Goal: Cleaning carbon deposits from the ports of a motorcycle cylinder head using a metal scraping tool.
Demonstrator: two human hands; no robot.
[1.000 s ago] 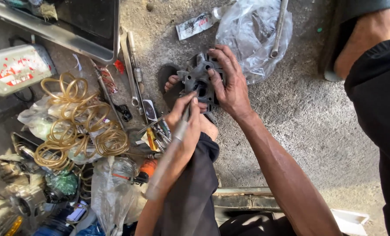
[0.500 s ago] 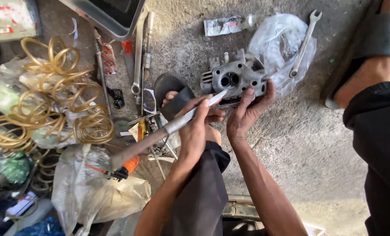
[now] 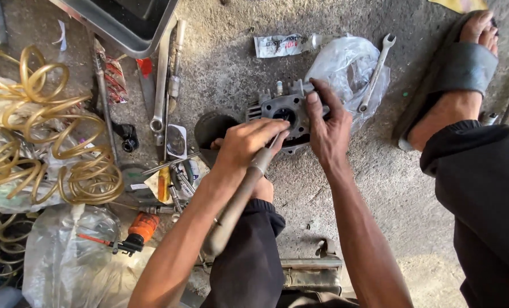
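Head view, looking down at a concrete floor (image 3: 237, 63). Centre of the frame: a grey finned metal engine part with a round bore (image 3: 286, 111) rests on the floor, just above the person's knee. The right hand (image 3: 328, 131) lies over its right side, fingers curled around the upper edge and thumb pressed on the face, gripping it. The left hand (image 3: 246, 142) is closed around a long grey metal rod-shaped tool (image 3: 237, 199), which runs diagonally from lower centre up to the part; its tip meets the part near the bore, though the exact contact point is hidden by the fingers.

Just behind the part, upper right of centre: a crumpled clear plastic bag (image 3: 351, 63) with a silver open-ended spanner (image 3: 377, 71) lying on it. To the left of the bag, a small white flattened tube (image 3: 283, 44). Upper right corner: a foot in a grey sandal (image 3: 457, 68).

Left of the frame: coils of yellow translucent hose (image 3: 49, 142) on the floor. Between the coils and the hands, a scatter of long silver wrenches (image 3: 162, 85) and small tools. Lower left: an orange-bodied tool (image 3: 142, 227) beside another clear plastic sheet (image 3: 72, 256). Top left of centre: the corner of a dark metal tray (image 3: 123, 23).
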